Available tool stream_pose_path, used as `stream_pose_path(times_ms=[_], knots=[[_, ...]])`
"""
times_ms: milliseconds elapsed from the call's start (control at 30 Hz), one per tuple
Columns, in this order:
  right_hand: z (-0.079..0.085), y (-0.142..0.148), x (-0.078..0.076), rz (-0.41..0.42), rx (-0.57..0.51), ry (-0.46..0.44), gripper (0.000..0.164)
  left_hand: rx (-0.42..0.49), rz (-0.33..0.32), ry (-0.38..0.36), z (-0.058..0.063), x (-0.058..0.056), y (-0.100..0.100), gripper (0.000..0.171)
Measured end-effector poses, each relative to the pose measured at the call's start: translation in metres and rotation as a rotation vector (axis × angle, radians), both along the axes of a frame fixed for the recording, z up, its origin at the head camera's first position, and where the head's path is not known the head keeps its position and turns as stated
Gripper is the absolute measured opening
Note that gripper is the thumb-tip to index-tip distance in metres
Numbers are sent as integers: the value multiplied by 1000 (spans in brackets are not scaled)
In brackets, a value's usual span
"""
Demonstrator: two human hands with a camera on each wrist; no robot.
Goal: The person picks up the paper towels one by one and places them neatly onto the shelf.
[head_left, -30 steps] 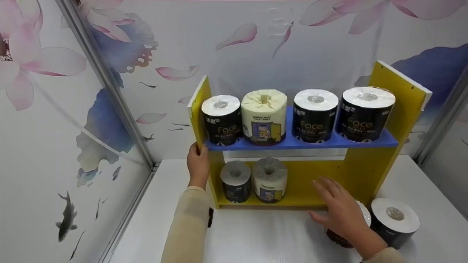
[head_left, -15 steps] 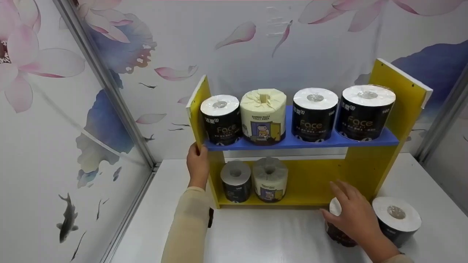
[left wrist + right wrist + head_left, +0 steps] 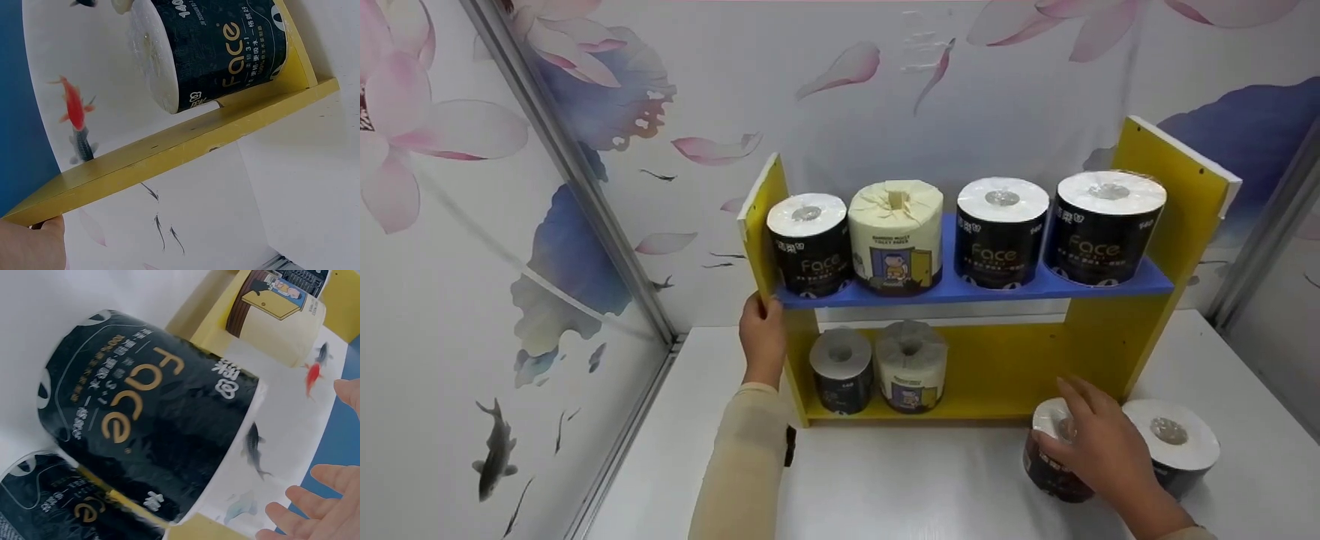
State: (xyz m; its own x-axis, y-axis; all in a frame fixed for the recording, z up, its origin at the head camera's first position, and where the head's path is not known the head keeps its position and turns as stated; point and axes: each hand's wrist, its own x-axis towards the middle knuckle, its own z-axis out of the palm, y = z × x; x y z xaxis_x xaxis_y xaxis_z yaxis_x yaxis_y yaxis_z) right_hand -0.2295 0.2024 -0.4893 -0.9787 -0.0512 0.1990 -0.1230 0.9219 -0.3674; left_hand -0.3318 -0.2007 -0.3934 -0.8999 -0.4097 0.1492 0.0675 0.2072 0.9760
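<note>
My left hand [image 3: 763, 337] grips the left side panel of a yellow and blue two-tier shelf [image 3: 982, 298], just below the blue board. In the left wrist view that hand [image 3: 35, 243] shows at the panel's end. My right hand [image 3: 1102, 442] hovers over a black-wrapped toilet paper roll [image 3: 1048, 472] in front of the shelf's lower right. The right wrist view shows the fingers [image 3: 306, 503] spread and apart from this roll [image 3: 146, 416]. A second black roll [image 3: 1181, 457] stands to the right, partly behind the hand.
The blue board carries three black rolls [image 3: 1001, 247] and a cream roll [image 3: 896, 240]. On the lower tier stand a black roll [image 3: 841, 382] and a cream roll [image 3: 911, 379] at the left. Flower-printed walls [image 3: 697, 75] enclose the white table [image 3: 900, 487].
My right hand has moved slightly right and down, closer over the nearer black roll, whose top now shows more. My left hand keeps its hold on the shelf.
</note>
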Motion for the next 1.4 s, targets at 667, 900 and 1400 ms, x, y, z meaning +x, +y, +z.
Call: stream_pose_path(times_ms=[667,900,1400], knots=[[-18,11,3,-63,18,-64,96,-16,2,-2,3,2,1,46],[-24,14,1,-79,47,-136,104,-20,12,1,2,1,1,45],[-37,22,0,-25,-36,-129,103,-19,-28,3,0,1,-1,47]])
